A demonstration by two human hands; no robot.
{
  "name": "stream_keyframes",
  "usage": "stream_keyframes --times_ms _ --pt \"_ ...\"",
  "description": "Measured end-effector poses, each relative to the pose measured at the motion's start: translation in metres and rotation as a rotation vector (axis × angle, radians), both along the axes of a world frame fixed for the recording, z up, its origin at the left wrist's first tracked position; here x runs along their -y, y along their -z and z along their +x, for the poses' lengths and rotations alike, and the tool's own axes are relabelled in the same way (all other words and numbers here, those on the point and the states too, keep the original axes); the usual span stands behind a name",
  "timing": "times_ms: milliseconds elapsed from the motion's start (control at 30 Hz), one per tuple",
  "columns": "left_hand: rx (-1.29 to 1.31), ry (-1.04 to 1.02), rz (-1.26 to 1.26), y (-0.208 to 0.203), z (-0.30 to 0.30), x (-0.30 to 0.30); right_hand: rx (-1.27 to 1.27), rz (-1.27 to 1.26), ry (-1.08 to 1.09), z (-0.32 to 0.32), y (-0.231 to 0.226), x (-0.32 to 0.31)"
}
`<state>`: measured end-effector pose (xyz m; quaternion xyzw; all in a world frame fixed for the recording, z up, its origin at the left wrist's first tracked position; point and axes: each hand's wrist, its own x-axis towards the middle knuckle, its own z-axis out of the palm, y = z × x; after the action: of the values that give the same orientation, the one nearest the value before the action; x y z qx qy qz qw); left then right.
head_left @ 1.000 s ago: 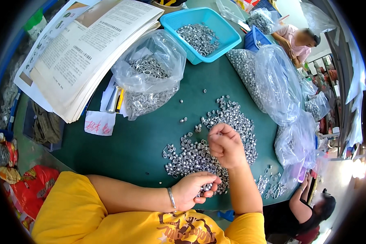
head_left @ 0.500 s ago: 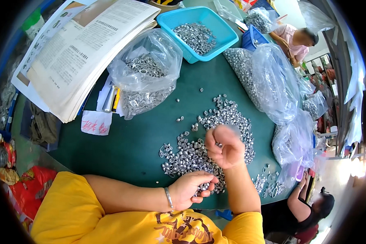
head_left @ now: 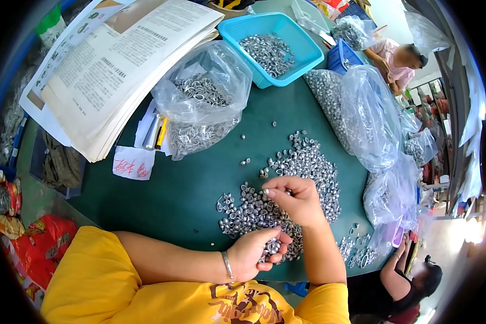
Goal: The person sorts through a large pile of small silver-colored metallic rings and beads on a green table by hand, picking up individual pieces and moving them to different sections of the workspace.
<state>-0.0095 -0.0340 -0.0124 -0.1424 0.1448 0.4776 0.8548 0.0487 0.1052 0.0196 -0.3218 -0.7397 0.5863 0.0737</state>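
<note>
My left hand is cupped at the near edge of the pile, its fingers curled round several small silvery metal pieces. Above and to the right of it, my right hand pinches one small silvery piece between thumb and forefinger. Another bit of metal shows among its curled fingers. Beneath and around both hands spreads a loose pile of small rounded metal pieces, some with open oval hollows. A few stray pieces lie apart from it on the green tabletop.
Beyond the pile stand a clear bag of metal rings and a turquoise basket of pieces. A stack of papers lies far left. Filled plastic bags line the right side. Two other people sit beyond the table's right side.
My right hand has turned over from an upward, curled pose and swung slightly left and down, now showing a metal piece at its fingertips. My left hand stays cupped. The whole view has shifted slightly.
</note>
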Motion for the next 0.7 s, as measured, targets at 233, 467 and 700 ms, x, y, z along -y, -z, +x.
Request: stream_keyframes --times_ms 233,467,700 --pt "-0.116 -0.062 -0.219 -0.011 -0.002 -0.003 -0.132 0.477 -0.464 0.018 -0.041 0.029" --pt "-0.020 -0.043 -0.078 0.006 -0.002 0.000 -0.044 0.252 -0.329 0.033 -0.063 0.027" --pt "-0.012 -0.056 -0.040 0.001 -0.002 -0.003 -0.121 -0.094 0.158 0.023 -0.044 0.027"
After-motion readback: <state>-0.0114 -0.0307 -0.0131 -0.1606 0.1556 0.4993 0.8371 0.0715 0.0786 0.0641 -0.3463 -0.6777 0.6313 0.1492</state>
